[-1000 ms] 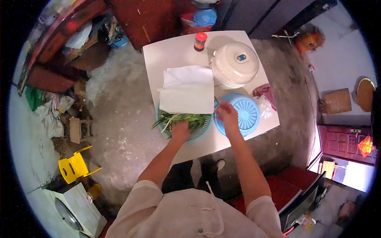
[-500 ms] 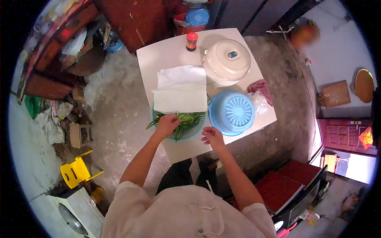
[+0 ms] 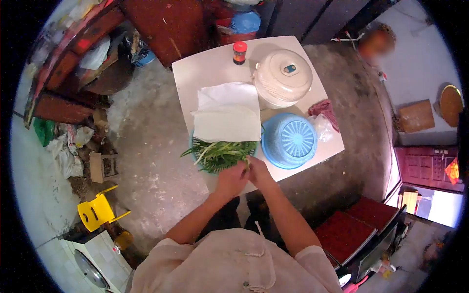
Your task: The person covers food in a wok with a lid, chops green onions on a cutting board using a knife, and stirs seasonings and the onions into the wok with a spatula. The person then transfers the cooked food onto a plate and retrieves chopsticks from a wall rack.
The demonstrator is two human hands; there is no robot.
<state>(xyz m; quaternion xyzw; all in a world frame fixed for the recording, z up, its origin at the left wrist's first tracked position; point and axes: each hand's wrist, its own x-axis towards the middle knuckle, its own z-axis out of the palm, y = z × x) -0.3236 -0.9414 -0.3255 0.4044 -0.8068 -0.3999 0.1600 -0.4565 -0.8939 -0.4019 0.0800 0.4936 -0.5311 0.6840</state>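
Note:
Long, thin green vegetable stalks [image 3: 217, 152] lie heaped in a green mesh basket [image 3: 198, 162] near the front left of the table. My left hand [image 3: 232, 179] is closed at the basket's near right edge, with a bit of green stalk showing at its fingertips. Right against it, my right hand [image 3: 258, 172] pinches the same greens, the fingers of both hands meeting. How many stalks they hold is hidden by the fingers. White paper sheets [image 3: 227, 122] lie just behind the basket and overlap its far rim. A blue plastic basket [image 3: 290, 141] sits upside down to the right of my hands.
On the white table [image 3: 195, 73] stand a cream lidded pot [image 3: 283, 78] and a red-capped jar [image 3: 239, 52]. A plastic bag [image 3: 322, 128] and a dark red cloth [image 3: 322, 110] lie at the right edge. A yellow chair [image 3: 97, 212] is on the floor at left.
My left hand has moved right and toward me from over the heap, with greens in its fingers. My right hand has closed and come to meet it at the basket's near edge.

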